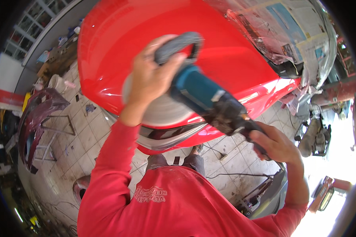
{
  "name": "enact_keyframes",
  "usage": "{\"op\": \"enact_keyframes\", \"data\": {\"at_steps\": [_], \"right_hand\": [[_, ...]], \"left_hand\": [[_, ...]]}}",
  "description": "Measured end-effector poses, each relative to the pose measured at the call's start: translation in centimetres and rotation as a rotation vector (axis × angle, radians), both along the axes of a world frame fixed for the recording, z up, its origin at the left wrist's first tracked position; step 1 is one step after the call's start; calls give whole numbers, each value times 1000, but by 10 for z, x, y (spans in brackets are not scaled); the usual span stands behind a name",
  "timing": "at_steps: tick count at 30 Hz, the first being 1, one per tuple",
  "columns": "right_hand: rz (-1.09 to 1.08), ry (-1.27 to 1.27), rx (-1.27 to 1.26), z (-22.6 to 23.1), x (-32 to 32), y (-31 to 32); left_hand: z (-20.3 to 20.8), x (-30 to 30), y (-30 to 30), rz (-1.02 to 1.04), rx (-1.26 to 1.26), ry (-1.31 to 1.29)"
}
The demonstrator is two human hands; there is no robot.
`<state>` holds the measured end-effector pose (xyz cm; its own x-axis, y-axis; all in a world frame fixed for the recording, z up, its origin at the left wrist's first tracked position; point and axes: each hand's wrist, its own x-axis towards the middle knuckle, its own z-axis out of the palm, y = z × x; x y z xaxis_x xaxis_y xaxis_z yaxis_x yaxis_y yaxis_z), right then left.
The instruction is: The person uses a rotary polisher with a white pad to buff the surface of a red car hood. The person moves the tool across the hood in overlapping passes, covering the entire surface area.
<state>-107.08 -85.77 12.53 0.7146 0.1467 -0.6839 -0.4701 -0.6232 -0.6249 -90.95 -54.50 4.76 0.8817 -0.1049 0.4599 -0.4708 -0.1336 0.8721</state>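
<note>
A blue and black electric polisher (201, 93) lies across the front of a glossy red car hood (229, 55). Its round pale pad (162, 110) rests at the hood's front edge, smeared by motion. My left hand (152, 73) is wrapped round the polisher's black loop handle (182, 45), over the pad end. At the other end, my right hand (275, 142) grips the black rear handle, from which a cord trails down. Part of the pad is hidden behind my left hand and wrist. Below the hood's edge shows a curved headlight (170, 136).
Newspaper and plastic masking sheets (300, 31) cover the car at the upper right. A dark red bumper (37, 122) stands on a metal frame at the left. A black cord (241, 174) runs over the tiled floor (87, 136). A white bucket (58, 83) stands by the left wall.
</note>
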Motion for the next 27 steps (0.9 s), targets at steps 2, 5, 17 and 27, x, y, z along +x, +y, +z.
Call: {"op": "enact_keyframes", "data": {"at_steps": [2,5,17,27], "right_hand": [[67,6,22,2,12,28],[113,-13,64,3,25,47],[-259,-105,-138,42,-16,-95],[-625,-198,-137,32,-67,-174]], "left_hand": [[-3,-4,41,98,34,2],[0,-6,70,191,61,67],[4,44,-137,-211,-175,24],[-8,89,-317,-419,-158,-28]]}}
